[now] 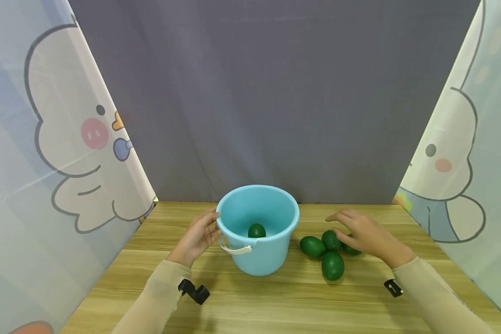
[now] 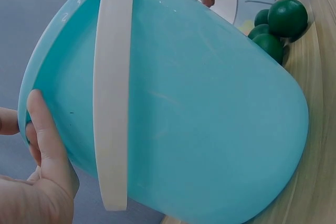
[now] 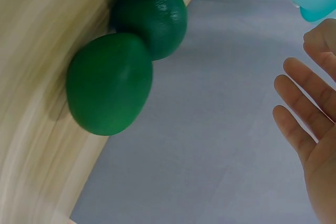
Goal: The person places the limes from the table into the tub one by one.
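A light blue bucket (image 1: 254,257) with a white handle (image 2: 111,98) stands upright on the wooden table. One smooth dark green fruit (image 1: 256,230) lies inside it. My left hand (image 1: 195,235) pinches the bucket's left rim, thumb on one side and fingers on the other in the left wrist view. To the right of the bucket sit several egg-shaped green fruits (image 1: 332,266) in a tight cluster. Over the rear of this cluster is my right hand (image 1: 361,232); in the right wrist view its fingers (image 3: 299,100) are spread and slightly bent, with nothing held.
The wooden table (image 1: 250,308) ends at a grey cloth backdrop (image 1: 267,102). Cartoon-printed curtains (image 1: 96,185) flank both sides. A black wrist mount (image 1: 193,291) sits on the left sleeve, another black piece (image 1: 393,287) on the right.
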Demonstrator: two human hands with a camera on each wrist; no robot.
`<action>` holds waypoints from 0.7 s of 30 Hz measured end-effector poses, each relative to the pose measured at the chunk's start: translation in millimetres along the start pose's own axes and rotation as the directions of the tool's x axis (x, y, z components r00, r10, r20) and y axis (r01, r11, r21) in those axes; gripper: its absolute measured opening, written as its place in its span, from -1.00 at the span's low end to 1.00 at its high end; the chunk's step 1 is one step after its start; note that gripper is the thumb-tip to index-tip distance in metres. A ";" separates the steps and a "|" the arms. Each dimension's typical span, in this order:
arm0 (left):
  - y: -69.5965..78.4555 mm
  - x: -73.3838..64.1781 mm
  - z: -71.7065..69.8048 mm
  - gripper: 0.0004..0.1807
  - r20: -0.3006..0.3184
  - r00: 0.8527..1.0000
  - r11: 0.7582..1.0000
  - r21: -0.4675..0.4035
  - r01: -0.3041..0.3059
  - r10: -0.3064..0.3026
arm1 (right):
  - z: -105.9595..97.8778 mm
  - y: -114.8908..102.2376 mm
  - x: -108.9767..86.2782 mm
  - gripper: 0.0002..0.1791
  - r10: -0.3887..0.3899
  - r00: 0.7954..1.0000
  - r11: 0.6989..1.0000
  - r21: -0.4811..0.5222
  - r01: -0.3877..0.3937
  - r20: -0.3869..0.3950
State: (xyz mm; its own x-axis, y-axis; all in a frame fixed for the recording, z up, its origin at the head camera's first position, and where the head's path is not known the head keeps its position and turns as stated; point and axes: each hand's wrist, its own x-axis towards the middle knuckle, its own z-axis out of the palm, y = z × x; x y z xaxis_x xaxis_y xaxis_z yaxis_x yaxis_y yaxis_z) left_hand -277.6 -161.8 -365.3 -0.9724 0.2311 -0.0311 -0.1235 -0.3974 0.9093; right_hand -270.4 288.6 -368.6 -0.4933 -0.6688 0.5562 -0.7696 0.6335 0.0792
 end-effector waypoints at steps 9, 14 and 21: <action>0.3 1.2 -1.0 -0.43 0.013 1.000 1.000 0.011 -0.002 0.002 | 0.5 4.2 -11.0 -0.41 0.030 0.999 1.000 -0.005 -0.030 -0.014; 0.7 1.4 -0.9 -0.42 0.014 1.000 1.000 0.013 0.001 -0.001 | 2.1 6.6 -15.3 -0.27 0.032 0.999 0.999 -0.016 -0.033 -0.031; 1.0 0.5 -0.5 -0.41 0.013 1.000 1.000 0.013 0.000 -0.001 | 2.9 9.1 -20.4 -0.30 0.045 0.998 0.999 -0.009 -0.045 -0.035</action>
State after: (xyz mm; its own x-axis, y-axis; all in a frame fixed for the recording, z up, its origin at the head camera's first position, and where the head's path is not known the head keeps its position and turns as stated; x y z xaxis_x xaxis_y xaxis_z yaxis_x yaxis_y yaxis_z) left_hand -278.2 -162.6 -364.6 -0.9698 0.2426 -0.0264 -0.1214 -0.3858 0.9146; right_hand -268.5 306.9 -381.7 -0.5129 -0.6261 0.5874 -0.7430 0.6664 0.0616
